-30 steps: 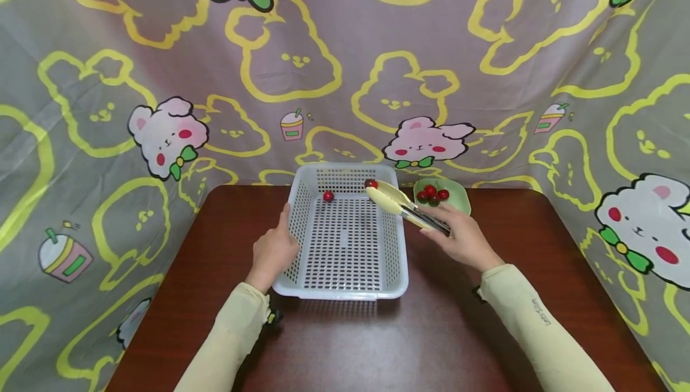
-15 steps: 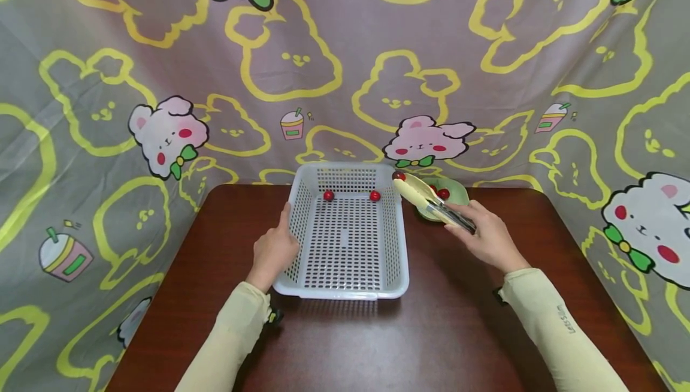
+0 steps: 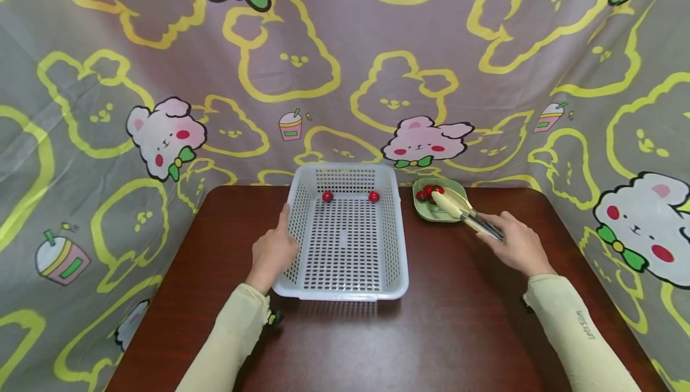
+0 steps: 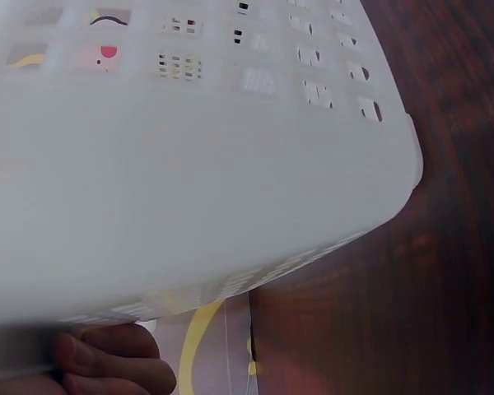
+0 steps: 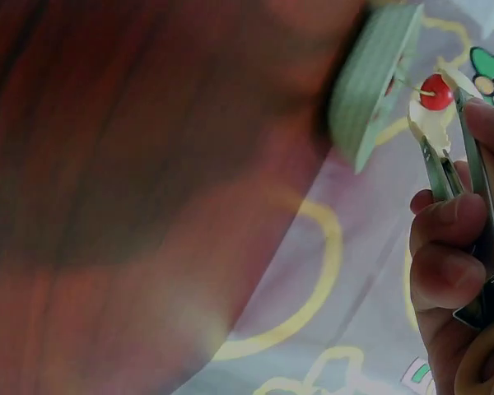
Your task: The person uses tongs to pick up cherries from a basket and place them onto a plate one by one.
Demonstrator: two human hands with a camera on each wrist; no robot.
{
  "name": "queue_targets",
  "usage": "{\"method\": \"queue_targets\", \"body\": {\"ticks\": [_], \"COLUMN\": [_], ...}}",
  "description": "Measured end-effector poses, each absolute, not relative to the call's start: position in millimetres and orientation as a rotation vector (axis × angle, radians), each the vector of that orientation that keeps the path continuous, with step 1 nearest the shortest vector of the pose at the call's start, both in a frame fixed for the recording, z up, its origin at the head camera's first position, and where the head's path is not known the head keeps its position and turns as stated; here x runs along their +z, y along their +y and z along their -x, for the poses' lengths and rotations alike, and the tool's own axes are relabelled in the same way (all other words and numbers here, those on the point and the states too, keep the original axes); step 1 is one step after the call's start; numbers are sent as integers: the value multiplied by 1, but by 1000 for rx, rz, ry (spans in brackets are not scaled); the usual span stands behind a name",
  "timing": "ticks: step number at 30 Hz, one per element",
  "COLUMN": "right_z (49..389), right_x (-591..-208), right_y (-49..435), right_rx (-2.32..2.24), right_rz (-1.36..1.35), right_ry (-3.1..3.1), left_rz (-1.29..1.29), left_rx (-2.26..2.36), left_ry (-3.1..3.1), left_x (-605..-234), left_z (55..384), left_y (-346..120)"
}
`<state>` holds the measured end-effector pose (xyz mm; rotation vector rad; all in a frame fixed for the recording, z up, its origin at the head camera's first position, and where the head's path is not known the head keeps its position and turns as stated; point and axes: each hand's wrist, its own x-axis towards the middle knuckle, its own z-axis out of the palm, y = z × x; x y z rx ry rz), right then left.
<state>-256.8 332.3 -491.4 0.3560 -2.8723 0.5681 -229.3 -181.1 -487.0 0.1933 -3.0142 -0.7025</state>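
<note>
My left hand [image 3: 274,254] grips the left side of a pale grey perforated plastic basket [image 3: 345,295], index finger along the rim. The left wrist view shows its curled fingers [image 4: 119,362] against the basket wall [image 4: 198,181]. Two red cherries, a left one [image 3: 327,196] and a right one [image 3: 374,196], lie inside at the back. My right hand [image 3: 517,245] holds metal tongs with cream tips [image 3: 455,205] over a green plate [image 3: 444,218] bearing several cherries [image 3: 423,196]. In the right wrist view, a stemmed cherry [image 5: 436,92] appears between the parted tips of the tongs [image 5: 432,132].
The basket and plate stand on a dark brown wooden table [image 3: 458,332], the plate just right of the basket's back corner. A patterned cloth [image 3: 323,80] with cartoon rabbits hangs behind the table and along both sides.
My right hand has moved the tongs right, from over the basket to over the plate. A second cherry now lies on the basket's floor. My left hand has stayed in place.
</note>
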Motion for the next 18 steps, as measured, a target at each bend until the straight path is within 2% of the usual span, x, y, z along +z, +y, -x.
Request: {"method": "queue_targets", "body": {"ticks": [18], "right_z": [256], "right_x": [-493], "right_y": [347], "right_rx": [377], "right_rz": [-374], "right_ry": [-2877], "left_rz": [-175], "left_rx": [-691], "left_ry": [-3002], "left_x": [-486], "left_z": [228], "left_y": [-180]}}
